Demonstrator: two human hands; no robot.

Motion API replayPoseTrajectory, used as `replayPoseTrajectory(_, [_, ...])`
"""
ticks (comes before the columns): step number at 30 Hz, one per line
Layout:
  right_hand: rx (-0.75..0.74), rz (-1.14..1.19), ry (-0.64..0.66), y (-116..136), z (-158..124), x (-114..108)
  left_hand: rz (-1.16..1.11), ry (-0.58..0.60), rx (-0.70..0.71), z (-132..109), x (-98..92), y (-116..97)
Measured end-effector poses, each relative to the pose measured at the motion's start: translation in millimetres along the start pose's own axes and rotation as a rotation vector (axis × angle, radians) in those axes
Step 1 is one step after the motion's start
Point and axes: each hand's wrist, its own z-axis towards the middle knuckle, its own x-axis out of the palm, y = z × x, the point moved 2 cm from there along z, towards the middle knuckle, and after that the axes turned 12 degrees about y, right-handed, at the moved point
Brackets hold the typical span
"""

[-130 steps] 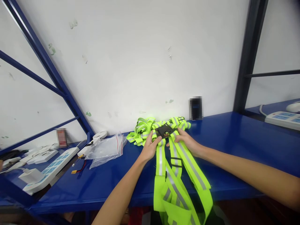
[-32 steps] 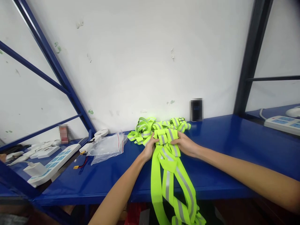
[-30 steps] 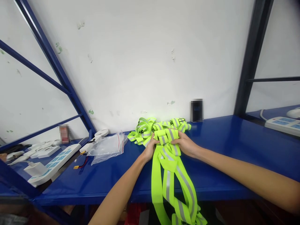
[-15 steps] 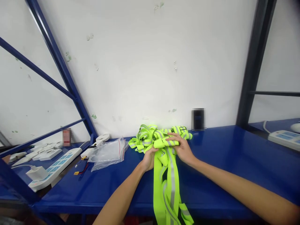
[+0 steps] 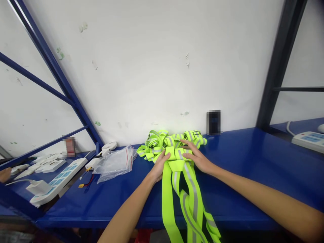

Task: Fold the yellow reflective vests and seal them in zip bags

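A neon-yellow reflective strap (image 5: pixel 177 154) with grey stripes is folded between my hands, above the blue tabletop. My left hand (image 5: pixel 159 166) grips its left end, thumb on top. At its right end my right hand (image 5: pixel 198 158) holds the fold, with thumb and fingers on either side. Long loose bands (image 5: pixel 193 195) hang from it over the table's front edge. Just behind my hands lies a heap of the same straps (image 5: pixel 155 140), partly coiled, with a dark buckle (image 5: pixel 196 133) at its right.
Clear plastic bags (image 5: pixel 115 163), a small white fan (image 5: pixel 110 146) and a cable with a yellow connector (image 5: pixel 81 185) lie to the left. Beyond them is a power strip (image 5: pixel 60 180) by the blue frame post (image 5: pixel 73 96). A dark blurred box (image 5: pixel 214 122) stands at the wall.
The folded strap has turned to lie flatter and squarer between my hands. My left thumb is now on top of it, and the hanging bands have swung right. The view has shifted slightly.
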Motion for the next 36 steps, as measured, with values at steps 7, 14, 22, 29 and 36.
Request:
replayPoseTrajectory(7, [0.249, 0.357, -0.053, -6, 2, 9, 0.023, -0.111, 0.012, 1, -1.5, 4])
replayPoseTrajectory(14, [0.367, 0.818, -0.029, 9, -5, 20, 0.083, -0.108, -0.007, -3, 10.3, 3])
replayPoseTrajectory(22, [0.597, 0.814, 0.022, 8, -7, 11, 0.108, -0.069, 0.147, -2, 6.7, 5])
replayPoseTrajectory(29, [0.295, 0.939, 0.079, 21, -7, 16, 0.092, 0.254, 0.116, -6, 15.3, 0])
replayPoseTrajectory(36, [0.188, 0.966, -0.049, 23, -6, 21, 0.205, 0.066, 0.227, 0, 1.2, 4])
